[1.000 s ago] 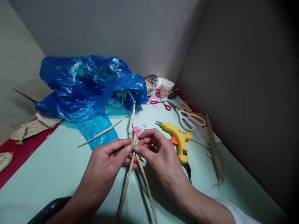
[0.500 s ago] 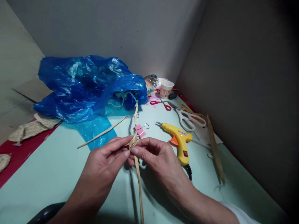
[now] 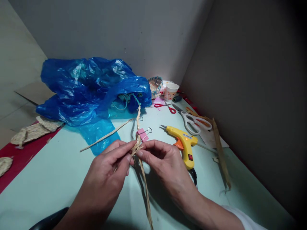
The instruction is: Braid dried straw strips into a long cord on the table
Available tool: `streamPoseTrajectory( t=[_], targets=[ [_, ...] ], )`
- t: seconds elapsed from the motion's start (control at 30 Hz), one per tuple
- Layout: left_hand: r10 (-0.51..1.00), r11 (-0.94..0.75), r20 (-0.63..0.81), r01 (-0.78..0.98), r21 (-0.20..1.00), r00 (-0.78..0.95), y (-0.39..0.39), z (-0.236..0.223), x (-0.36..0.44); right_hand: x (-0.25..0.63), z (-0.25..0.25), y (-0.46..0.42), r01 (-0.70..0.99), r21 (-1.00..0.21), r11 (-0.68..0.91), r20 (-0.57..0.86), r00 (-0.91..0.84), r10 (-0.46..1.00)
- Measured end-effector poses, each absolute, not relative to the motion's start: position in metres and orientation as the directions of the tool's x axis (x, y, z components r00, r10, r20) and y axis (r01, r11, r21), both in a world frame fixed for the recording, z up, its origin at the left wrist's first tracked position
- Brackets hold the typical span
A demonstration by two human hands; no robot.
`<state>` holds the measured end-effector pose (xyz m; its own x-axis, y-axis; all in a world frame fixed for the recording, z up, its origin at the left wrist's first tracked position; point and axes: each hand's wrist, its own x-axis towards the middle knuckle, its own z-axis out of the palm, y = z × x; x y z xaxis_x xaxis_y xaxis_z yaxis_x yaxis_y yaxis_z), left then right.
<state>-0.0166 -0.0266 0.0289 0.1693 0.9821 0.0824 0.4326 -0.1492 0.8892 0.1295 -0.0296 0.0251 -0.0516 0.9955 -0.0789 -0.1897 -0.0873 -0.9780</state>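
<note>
A braid of pale dried plant fibre [image 3: 138,115] runs from the mouth of the blue plastic bag [image 3: 93,92] down to my hands. A pink binder clip [image 3: 143,134] grips the braid just above my fingers. My left hand [image 3: 112,166] is closed, pinching strands at the braid's lower end between thumb and fingers. Close beside it my right hand [image 3: 165,159] pinches a short strand between thumb and forefinger. One long loose strand [image 3: 145,188] hangs down between my hands toward the bottom edge.
Right of my hands lies a yellow glue gun [image 3: 184,137]. Beyond it are white-handled scissors [image 3: 194,121], red-handled scissors [image 3: 165,107] and a paper cup [image 3: 171,91]. A flat brown strip [image 3: 220,153] lies far right, a loose strand [image 3: 106,135] left, woven pieces [image 3: 35,132] at the left edge.
My fingers have shifted the strands at the braid's end, which now cross and spread between both pinches. The hanging strand's lower end has swung right. The clip sits slightly further left.
</note>
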Motion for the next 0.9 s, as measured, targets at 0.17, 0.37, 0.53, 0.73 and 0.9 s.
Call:
streamPoseTrajectory(
  t=[0.17, 0.37, 0.53, 0.73, 0.9],
  targets=[
    [0.978, -0.142, 0.059, 0.438, 0.888, 0.2, -0.026, 0.03, -0.018, 0.13, 0.018, -0.032, -0.216, -0.97, -0.11, -0.095, -0.082, 0.992],
    [0.983, -0.034, -0.033, 0.351, 0.936, 0.182, -0.025, 0.026, -0.019, 0.126, 0.019, -0.035, -0.293, -0.93, -0.221, -0.191, -0.126, 0.973],
    [0.99, -0.013, -0.029, 0.288, 0.957, 0.14, -0.023, 0.019, -0.02, 0.127, 0.021, -0.033, -0.336, -0.879, -0.337, -0.285, -0.195, 0.938],
    [0.993, -0.06, 0.015, 0.378, 0.924, 0.121, -0.023, 0.026, -0.019, 0.131, 0.018, -0.03, -0.365, -0.878, -0.309, -0.227, -0.249, 0.942],
    [0.992, -0.087, 0.041, 0.417, 0.905, 0.117, -0.023, 0.032, -0.019, 0.132, 0.022, -0.03, -0.404, -0.852, -0.334, -0.221, -0.3, 0.928]
  ],
)
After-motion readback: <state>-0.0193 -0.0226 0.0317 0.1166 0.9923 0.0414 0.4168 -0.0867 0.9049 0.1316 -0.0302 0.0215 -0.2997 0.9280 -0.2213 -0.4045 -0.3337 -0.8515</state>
